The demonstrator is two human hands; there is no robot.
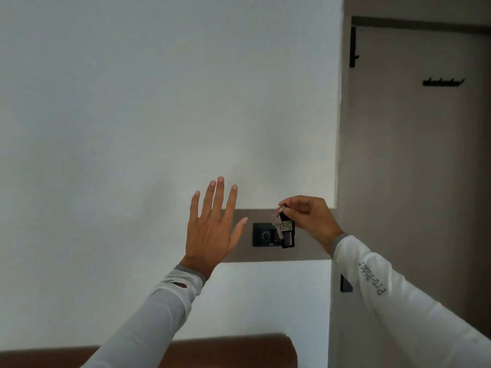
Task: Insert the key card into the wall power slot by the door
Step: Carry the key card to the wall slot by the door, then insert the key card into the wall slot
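Note:
A dark wall power slot panel (263,235) with a small round knob sits on a grey band of the white wall. My right hand (309,217) pinches the top of a black key card fob (288,232) with a metal key hanging on its ring; the fob hangs upright over the panel's right side. Whether the fob's lower end is inside the slot I cannot tell. My left hand (212,224) is raised flat with fingers spread, just left of the panel, holding nothing.
The wall ends at a corner on the right. Beyond the corner a grey door (414,155) carries a black hook rail (443,82). A small dark switch (345,284) sits low on the corner face. A brown headboard edge (233,349) runs along the bottom.

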